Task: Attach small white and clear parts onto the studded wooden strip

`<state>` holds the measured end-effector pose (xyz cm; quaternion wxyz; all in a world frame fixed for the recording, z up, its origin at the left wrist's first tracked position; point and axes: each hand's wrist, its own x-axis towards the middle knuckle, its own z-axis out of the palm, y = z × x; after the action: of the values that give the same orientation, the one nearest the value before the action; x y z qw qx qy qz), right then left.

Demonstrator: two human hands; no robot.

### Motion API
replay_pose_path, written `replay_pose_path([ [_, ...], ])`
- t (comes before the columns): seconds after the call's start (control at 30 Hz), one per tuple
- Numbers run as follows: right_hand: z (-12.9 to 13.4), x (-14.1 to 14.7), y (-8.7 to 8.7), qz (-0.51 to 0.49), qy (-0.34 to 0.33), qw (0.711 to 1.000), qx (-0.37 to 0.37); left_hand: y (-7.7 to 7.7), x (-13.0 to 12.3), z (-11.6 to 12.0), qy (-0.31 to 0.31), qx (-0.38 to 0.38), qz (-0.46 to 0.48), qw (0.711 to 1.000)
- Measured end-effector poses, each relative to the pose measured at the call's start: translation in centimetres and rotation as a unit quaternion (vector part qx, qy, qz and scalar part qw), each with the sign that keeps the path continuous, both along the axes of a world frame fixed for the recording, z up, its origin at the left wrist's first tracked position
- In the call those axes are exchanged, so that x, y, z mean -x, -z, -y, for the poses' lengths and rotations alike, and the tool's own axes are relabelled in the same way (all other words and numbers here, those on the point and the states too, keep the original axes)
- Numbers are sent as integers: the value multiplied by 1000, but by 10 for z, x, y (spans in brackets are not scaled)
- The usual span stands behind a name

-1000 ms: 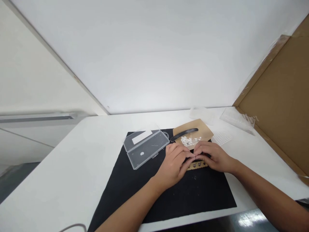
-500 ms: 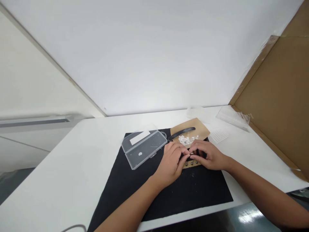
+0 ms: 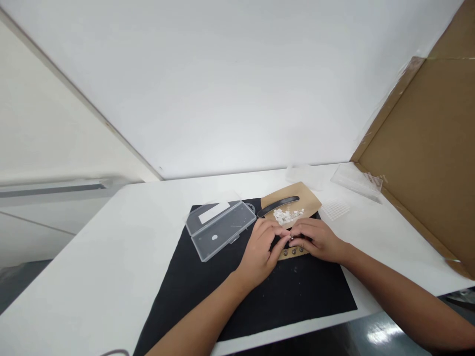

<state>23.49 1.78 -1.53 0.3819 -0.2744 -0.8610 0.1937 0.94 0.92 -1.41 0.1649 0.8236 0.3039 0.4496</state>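
Note:
Over a black mat [image 3: 297, 296] my two hands meet fingertip to fingertip. My right hand [image 3: 318, 238] pinches a tiny dark, shiny piece [image 3: 292, 238]. The thumb and forefinger of my left hand [image 3: 262, 247] press together against its left side; whether they hold something too is hidden. Just below the fingers lies a tan strip [image 3: 289, 255] bearing several small round metal pieces. Behind the hands, small white bits [image 3: 284, 216] are heaped on a brown paper sheet [image 3: 306, 195], with a dark curved file [image 3: 278, 205] across its left part.
An open clear plastic case [image 3: 222, 232] with a white label lies left of my hands. To the right are a sheet of small clear dots [image 3: 336, 209] and a clear plastic box [image 3: 356, 182]. A cardboard panel [image 3: 426, 148] stands along the right side.
My fingertips have shifted slightly around the small dark piece, and less of it shows between them. The whole view has moved a little; the other objects lie as before.

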Motion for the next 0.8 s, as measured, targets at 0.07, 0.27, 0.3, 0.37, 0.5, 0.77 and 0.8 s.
replay_pose_path([
  [0.07, 0, 1, 1, -7, 8, 1000, -12, -1, -1, 0, -2, -4, 8, 1000],
  [0.27, 2, 2, 4, -9, 18, 999, -28, -4, -2, 1, -11, -34, 24, 999],
  [0.3, 2, 3, 4, -12, 17, 999, -30, -5, -2, 1, -10, -40, 25, 999],
  [0.37, 3, 3, 3, -14, 18, 999, -31, -5, -3, 2, -11, -51, 30, 998],
  [0.5, 4, 3, 1, -5, 24, 999, -33, -6, -4, 2, -16, -69, 42, 997],
  [0.77, 4, 5, 2, 0, 30, 998, -56, -8, -4, 2, -22, -109, 50, 993],
  [0.8, 4, 5, 2, 4, 30, 998, -61, -8, -4, 2, -22, -118, 44, 992],
])
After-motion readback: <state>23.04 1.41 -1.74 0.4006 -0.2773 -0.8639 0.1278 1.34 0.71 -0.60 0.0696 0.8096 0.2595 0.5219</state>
